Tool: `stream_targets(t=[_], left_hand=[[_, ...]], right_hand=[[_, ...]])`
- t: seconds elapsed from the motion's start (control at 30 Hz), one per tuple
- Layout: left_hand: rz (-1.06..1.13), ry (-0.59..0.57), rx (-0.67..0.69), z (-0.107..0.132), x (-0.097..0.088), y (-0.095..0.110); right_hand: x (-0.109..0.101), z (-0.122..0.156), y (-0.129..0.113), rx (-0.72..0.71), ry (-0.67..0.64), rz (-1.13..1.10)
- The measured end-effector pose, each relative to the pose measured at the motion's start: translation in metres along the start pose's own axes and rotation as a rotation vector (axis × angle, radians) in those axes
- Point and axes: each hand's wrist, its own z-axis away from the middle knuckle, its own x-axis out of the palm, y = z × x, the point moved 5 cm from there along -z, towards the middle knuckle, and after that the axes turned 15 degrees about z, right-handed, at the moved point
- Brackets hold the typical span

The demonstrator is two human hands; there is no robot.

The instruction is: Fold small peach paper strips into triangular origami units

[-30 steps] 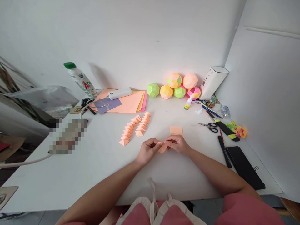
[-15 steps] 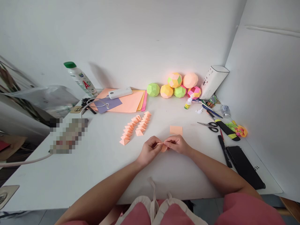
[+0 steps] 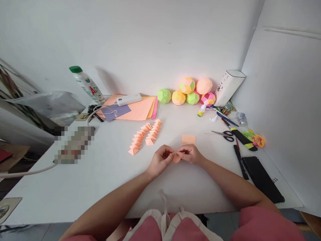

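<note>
Shifting slightly rightward between our fingertips since the earlier frame, the small peach paper piece [image 3: 177, 158] is now showing a curved lower edge where a pointed corner was showing a second ago. We are holding it over the near part of the bench [image 3: 110, 174], midway between our two hands. With our right hand [image 3: 191, 154] we are pinching its upper part between thumb and fingers. Our left hand [image 3: 162, 160] is curling narrowly, its thumb and forefinger tips meeting the paper's left side; we cannot tell whether they are gripping it or only touching it. Both our forearms are reaching in from the near edge.

Just beyond our right hand, a flat peach rectangle [image 3: 189, 139] is lying on the bench. To the left, beyond our left hand, two slanting rows of folded peach pieces are lying side by side, a longer row [image 3: 137, 139] and a shorter row [image 3: 152, 133]. Scissors [image 3: 225, 135] are resting well to the right of the rectangle. Farther back, a small glue bottle [image 3: 201, 111] is standing in front of several faceted paper balls [image 3: 179, 97], which are sitting near the wall.
</note>
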Motion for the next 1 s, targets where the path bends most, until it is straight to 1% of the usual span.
stream_targets(t=[0.07,0.17,0.33,0.53,0.67,0.8,1.0], left_hand=[[-0.039,-0.034,-0.006,0.0,0.002,-0.003],[-0.07,-0.045,-0.01,0.0,0.002,-0.008],[-0.088,-0.042,-0.023,-0.002,0.002,-0.012],[-0.132,-0.052,-0.013,-0.001,0.004,-0.009],[-0.057,-0.036,-0.059,-0.001,0.002,-0.011],[0.056,0.018,-0.095,-0.002,-0.002,-0.013],[0.14,0.081,-0.12,-0.004,-0.005,-0.011]], right_hand=[[0.001,0.0,-0.003,-0.035,-0.012,0.043],[0.002,0.0,-0.004,-0.055,-0.017,0.065],[0.003,0.0,0.001,-0.031,-0.012,0.062],[0.006,0.0,0.001,-0.026,-0.044,0.07],[0.004,0.001,0.002,0.003,-0.039,0.037],[0.001,0.0,0.006,0.071,-0.011,-0.082],[-0.005,-0.001,0.008,0.102,0.053,-0.222]])
